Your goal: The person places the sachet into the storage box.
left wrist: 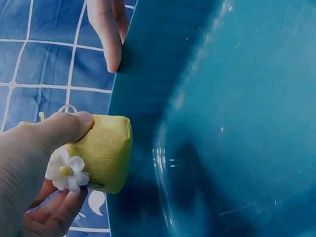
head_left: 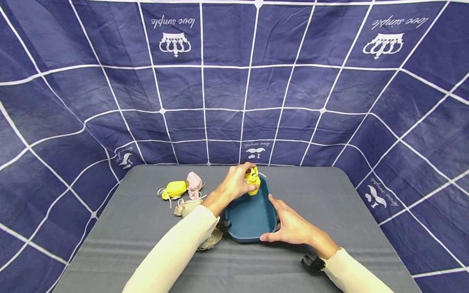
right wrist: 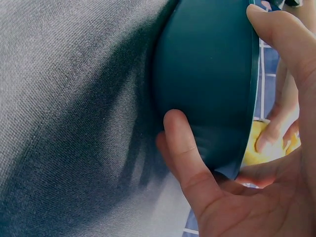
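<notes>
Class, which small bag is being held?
The yellow bag pinched in the left hand; the other yellow bag, the pink bag and the beige bags lie on the table.

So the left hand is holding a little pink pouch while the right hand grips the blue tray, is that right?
Not quite: the left hand is holding a yellow pouch, not a pink one, as the left wrist view shows. The right hand does grip the blue tray.

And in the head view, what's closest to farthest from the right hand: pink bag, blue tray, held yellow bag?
1. Blue tray: the right hand grips it.
2. Yellow bag: in the left hand, at the tray's far end.
3. Pink bag: left of the tray.
</notes>
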